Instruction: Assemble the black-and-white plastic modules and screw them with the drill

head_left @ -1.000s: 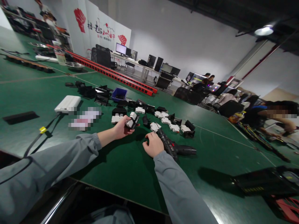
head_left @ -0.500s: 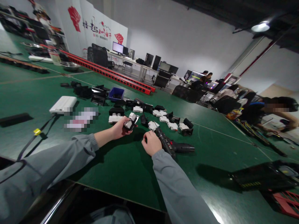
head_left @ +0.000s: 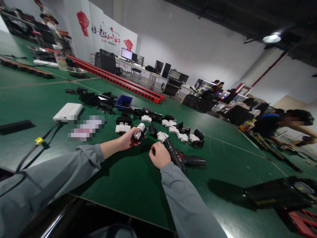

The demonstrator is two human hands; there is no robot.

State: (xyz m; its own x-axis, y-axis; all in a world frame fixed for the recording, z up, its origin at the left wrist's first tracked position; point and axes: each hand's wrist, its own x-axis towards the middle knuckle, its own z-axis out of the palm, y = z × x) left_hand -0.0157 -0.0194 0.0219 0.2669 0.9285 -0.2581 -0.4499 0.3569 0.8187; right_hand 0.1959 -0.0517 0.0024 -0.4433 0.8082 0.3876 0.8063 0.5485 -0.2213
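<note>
My left hand (head_left: 128, 138) is closed round a white and black module (head_left: 140, 131), held just above the green table. To its right, my right hand (head_left: 159, 154) has its fingers curled with thumb and index finger together; whether anything small sits between them is hidden. A black power screwdriver (head_left: 177, 154) lies on the table right beside my right hand, its handle pointing right. Beyond the hands are several white modules, one white piece (head_left: 162, 136) near the screwdriver's tip and another (head_left: 123, 127) behind my left wrist.
A blue bin (head_left: 124, 101) and black parts lie farther back, before long red rails (head_left: 116, 79). At left are a white box (head_left: 68, 111) with a cable and a black strip (head_left: 17, 127). A black device (head_left: 277, 193) stands at right. A person (head_left: 272, 122) works at far right.
The module in my left hand has turned slightly, showing more of its white side. My right hand has shifted a little, its fingers curled into a rounder shape. The camera view has tilted slightly.
</note>
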